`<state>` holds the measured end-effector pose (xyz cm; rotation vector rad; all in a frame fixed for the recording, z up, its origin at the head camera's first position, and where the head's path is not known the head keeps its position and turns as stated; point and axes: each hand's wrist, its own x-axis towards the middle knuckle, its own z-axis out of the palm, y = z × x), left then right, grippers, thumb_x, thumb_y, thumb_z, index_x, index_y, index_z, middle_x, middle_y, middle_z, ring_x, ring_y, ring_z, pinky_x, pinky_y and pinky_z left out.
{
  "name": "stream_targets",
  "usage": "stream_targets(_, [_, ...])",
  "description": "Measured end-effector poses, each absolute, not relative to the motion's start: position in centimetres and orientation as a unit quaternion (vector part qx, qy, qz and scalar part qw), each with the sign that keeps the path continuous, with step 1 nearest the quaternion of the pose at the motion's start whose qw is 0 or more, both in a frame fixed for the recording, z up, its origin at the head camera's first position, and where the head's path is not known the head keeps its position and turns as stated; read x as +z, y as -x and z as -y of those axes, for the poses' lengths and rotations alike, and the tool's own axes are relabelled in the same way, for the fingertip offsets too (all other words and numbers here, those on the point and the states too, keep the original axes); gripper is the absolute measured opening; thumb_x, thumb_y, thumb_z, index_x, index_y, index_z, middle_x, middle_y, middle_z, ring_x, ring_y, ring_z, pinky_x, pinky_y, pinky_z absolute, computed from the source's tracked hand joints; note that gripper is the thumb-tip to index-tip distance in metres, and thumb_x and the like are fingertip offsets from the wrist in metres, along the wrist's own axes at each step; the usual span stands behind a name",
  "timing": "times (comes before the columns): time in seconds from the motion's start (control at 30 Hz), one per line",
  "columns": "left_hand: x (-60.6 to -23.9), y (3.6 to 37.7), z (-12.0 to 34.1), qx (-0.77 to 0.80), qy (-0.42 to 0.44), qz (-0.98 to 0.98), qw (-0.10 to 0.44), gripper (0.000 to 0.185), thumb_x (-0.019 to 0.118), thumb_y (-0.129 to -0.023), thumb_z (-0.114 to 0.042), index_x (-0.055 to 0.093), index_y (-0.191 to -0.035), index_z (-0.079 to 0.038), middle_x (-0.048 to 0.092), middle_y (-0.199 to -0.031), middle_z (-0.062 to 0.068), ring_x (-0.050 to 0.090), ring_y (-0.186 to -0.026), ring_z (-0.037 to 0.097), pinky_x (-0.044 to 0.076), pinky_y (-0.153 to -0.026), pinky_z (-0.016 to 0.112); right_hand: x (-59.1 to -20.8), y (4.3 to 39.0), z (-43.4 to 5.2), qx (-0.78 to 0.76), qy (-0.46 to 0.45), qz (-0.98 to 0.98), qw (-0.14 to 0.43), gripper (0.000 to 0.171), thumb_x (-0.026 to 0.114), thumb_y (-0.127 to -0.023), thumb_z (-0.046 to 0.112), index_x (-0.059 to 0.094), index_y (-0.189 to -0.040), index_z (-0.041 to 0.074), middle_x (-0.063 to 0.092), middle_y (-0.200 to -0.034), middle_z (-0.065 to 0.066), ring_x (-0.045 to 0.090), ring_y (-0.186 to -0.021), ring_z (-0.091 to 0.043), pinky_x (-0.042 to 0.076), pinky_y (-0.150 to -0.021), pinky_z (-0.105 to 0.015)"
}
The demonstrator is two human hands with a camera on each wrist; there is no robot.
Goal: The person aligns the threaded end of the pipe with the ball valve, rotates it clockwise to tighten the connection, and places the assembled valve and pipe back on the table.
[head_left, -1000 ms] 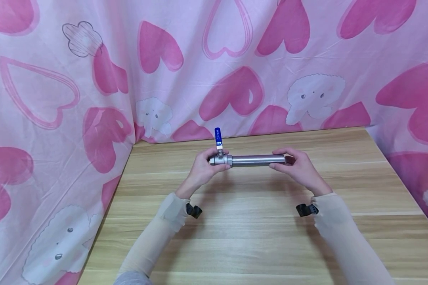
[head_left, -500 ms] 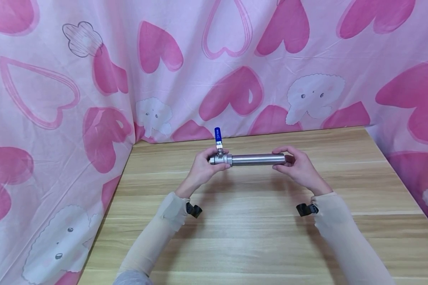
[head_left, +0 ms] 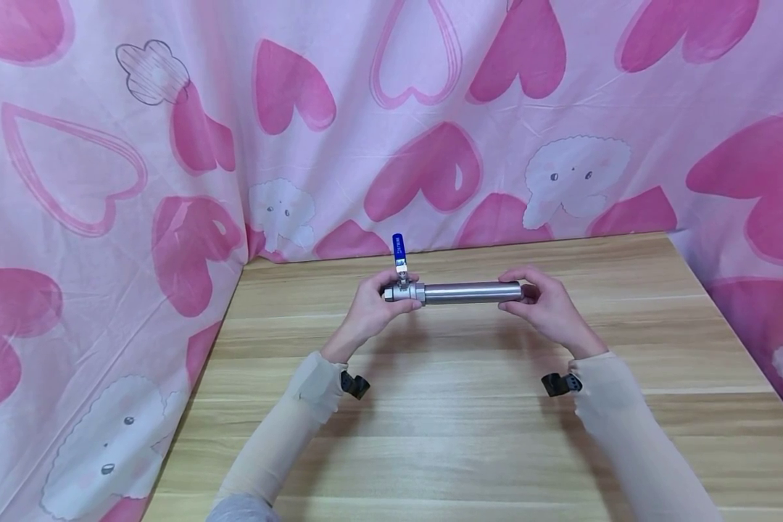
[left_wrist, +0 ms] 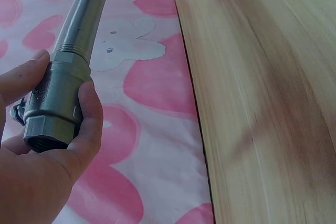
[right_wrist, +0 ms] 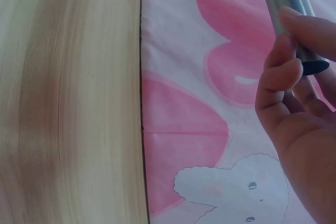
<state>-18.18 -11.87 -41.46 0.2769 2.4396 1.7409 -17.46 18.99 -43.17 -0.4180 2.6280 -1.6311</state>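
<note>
A metal ball valve (head_left: pixel 401 293) with a blue lever handle (head_left: pixel 399 248) is joined in line with a steel pipe (head_left: pixel 473 293). Both are held level above the table. My left hand (head_left: pixel 370 308) grips the valve body, thumb in front and fingers behind. In the left wrist view, a few threads show where the pipe (left_wrist: pixel 86 17) enters the valve (left_wrist: pixel 55 95), whose near end is an open hex socket. At the pipe's other end, my right hand (head_left: pixel 548 304) pinches it between thumb and fingers. The right wrist view shows the pipe's dark open end (right_wrist: pixel 316 67) beside the curled fingers.
Beneath the hands lies a wood-grain table (head_left: pixel 457 435). A pink heart-patterned curtain (head_left: pixel 346 167) rises along its back and both sides. Black wrist cameras sit on both sleeves, the left camera (head_left: pixel 355 386) and the right camera (head_left: pixel 561 384).
Over the first half second my right thumb has shifted slightly to the right along the pipe's end. The left hand and valve have stayed in place.
</note>
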Motion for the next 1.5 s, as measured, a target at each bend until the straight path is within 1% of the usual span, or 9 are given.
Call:
stream_targets(0.1, [-41.44,18.15,11.89,0.576,-0.092,-0.809,0.067,0.045,0.082,-0.076,-0.018,0.067,-0.118,-0.015,0.067,-0.114,0.0,0.059,-0.1,0.019,0.05,-0.086,0.032,-43.11,17.43,-19.02,-0.521,0.132,-0.843,0.012,0.038,0.073,-0.084,0.006,0.06,-0.119,0.012,0.06,-0.115,-0.01,0.062,-0.088,-0.019,0.054,-0.073,-0.02])
stream_targets(0.37, [-41.5,18.1,12.01,0.568,-0.092,-0.816,0.064,0.048,0.082,-0.076,-0.019,0.066,-0.12,-0.013,0.067,-0.115,0.0,0.058,-0.1,0.018,0.048,-0.086,0.032,-43.12,17.3,-19.05,-0.522,0.132,-0.842,0.023,0.04,0.075,-0.084,0.012,0.06,-0.121,0.011,0.062,-0.113,-0.011,0.063,-0.088,-0.019,0.054,-0.073,-0.021])
stream_targets(0.47, [-41.49,18.09,12.04,0.569,-0.093,-0.815,0.063,0.049,0.082,-0.076,-0.019,0.065,-0.121,-0.012,0.067,-0.115,0.0,0.058,-0.101,0.018,0.048,-0.086,0.031,-43.14,17.27,-19.1,-0.521,0.133,-0.843,0.023,0.04,0.075,-0.084,0.015,0.06,-0.121,0.013,0.062,-0.112,-0.011,0.063,-0.088,-0.019,0.054,-0.073,-0.021])
stream_targets(0.67, [-41.51,18.1,12.01,0.569,-0.093,-0.815,0.061,0.049,0.083,-0.075,-0.019,0.066,-0.12,-0.012,0.067,-0.114,0.0,0.058,-0.1,0.018,0.048,-0.086,0.031,-43.18,17.3,-19.24,-0.519,0.128,-0.845,0.023,0.038,0.076,-0.084,0.018,0.061,-0.119,0.016,0.062,-0.111,-0.01,0.061,-0.086,-0.019,0.054,-0.072,-0.022])
stream_targets(0.93, [-41.47,18.09,11.88,0.563,-0.088,-0.819,0.061,0.046,0.083,-0.075,-0.019,0.067,-0.118,-0.016,0.067,-0.114,-0.001,0.058,-0.1,0.018,0.048,-0.086,0.032,-43.23,17.25,-19.37,-0.518,0.134,-0.844,0.013,0.039,0.076,-0.083,0.017,0.061,-0.119,0.014,0.063,-0.107,-0.01,0.06,-0.083,-0.016,0.053,-0.068,-0.022])
stream_targets(1.2, [-41.54,18.15,11.84,0.563,-0.091,-0.819,0.06,0.043,0.083,-0.075,-0.019,0.068,-0.115,-0.019,0.066,-0.112,-0.001,0.058,-0.098,0.019,0.049,-0.085,0.032,-43.48,17.38,-19.55,-0.511,0.145,-0.848,-0.007,0.038,0.076,-0.084,0.02,0.062,-0.119,0.014,0.063,-0.102,-0.008,0.056,-0.079,-0.017,0.049,-0.064,-0.022])
stream_targets(1.5, [-41.51,18.16,11.84,0.567,-0.096,-0.816,0.061,0.048,0.082,-0.075,-0.018,0.066,-0.12,-0.012,0.066,-0.113,-0.001,0.058,-0.1,0.02,0.049,-0.086,0.034,-43.46,17.39,-19.55,-0.507,0.148,-0.849,-0.004,0.038,0.073,-0.086,0.023,0.061,-0.121,0.012,0.062,-0.103,-0.008,0.056,-0.08,-0.017,0.049,-0.064,-0.022])
